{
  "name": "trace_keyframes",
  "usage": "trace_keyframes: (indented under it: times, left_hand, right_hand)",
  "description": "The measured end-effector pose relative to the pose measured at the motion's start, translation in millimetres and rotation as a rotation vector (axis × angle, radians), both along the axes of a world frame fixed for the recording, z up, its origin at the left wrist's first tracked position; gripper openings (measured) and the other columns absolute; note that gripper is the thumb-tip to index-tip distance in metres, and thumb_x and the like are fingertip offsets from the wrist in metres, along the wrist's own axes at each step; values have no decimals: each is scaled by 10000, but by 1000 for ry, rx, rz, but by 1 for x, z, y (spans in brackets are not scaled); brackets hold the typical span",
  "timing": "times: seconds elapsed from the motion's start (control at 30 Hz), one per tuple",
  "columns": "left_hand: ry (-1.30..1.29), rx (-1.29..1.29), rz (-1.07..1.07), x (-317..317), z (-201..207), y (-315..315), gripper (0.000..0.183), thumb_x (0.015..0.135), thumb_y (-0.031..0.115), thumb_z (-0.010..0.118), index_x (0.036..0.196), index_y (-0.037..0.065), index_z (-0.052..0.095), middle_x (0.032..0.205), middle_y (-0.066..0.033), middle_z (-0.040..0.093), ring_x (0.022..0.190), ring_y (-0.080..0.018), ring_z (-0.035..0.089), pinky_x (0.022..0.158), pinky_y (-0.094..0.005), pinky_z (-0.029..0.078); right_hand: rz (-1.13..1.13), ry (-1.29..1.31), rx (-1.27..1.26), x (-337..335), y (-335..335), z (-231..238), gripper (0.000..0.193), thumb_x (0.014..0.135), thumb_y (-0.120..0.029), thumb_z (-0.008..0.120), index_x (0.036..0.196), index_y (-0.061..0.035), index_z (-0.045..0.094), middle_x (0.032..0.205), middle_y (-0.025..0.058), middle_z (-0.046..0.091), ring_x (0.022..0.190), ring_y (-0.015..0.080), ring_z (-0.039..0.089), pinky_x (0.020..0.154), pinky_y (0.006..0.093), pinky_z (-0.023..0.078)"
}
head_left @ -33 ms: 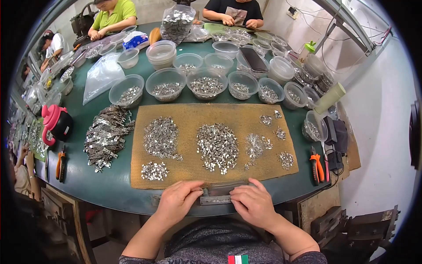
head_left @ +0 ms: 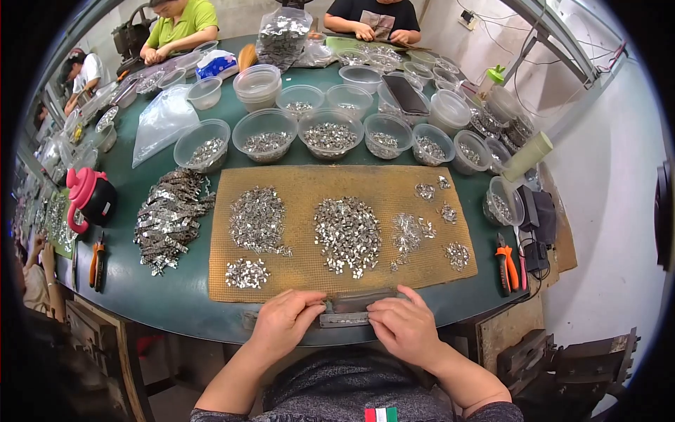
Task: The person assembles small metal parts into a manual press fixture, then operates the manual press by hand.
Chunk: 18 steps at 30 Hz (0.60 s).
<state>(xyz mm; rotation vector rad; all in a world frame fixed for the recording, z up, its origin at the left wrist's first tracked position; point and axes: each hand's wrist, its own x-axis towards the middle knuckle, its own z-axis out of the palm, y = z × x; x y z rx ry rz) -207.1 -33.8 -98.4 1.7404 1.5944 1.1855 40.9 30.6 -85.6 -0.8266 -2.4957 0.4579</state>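
At the table's front edge lies a narrow grey metal bar point(head_left: 344, 320) with a slot-like line of small pieces along it. My right hand point(head_left: 406, 322) is closed, thumb and fingers pinching the bar's right end. Fingers pressed together, my left hand point(head_left: 283, 323) is at the bar's left end; what it pinches is too small to name. Behind the bar, between both hands, is a dull grey plate point(head_left: 351, 303). Beyond, a tan textured mat point(head_left: 302, 186) bears a left heap of small metal pieces point(head_left: 259, 218), a middle heap point(head_left: 348, 235) and several smaller piles point(head_left: 408, 234).
Left of the mat lie linked metal strips point(head_left: 172, 221), pliers point(head_left: 97, 264) and a pink-lidded black mug point(head_left: 91, 195). Orange-handled pliers point(head_left: 503, 266) lie right. Plastic tubs point(head_left: 266, 133) line the mat's far side; a phone point(head_left: 406, 94) rests on tubs. People work across the table.
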Motion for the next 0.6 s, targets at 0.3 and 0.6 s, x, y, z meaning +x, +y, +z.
trace_keyframes:
  times: [0.3, 0.6]
  left_hand:
    - [63, 112, -65, 17, -3, 5, 104, 863, 56, 762, 961, 49, 729, 872, -84, 701, 828, -275, 674, 733, -376, 540]
    - [-8, 98, -148, 38, -10, 1, 109, 867, 50, 757, 969, 44, 720, 971, -85, 687, 905, -269, 670, 783, -373, 545]
  right_hand:
    - [37, -66, 164, 10, -9, 0, 272, 841, -73, 744, 1110, -39, 721, 1194, 69, 720, 1091, 223, 692, 1049, 486, 471]
    - [14, 69, -150, 22, -7, -5, 284, 893, -70, 719, 1177, -56, 719, 1271, 98, 712, 1212, 276, 666, 1080, 483, 466]
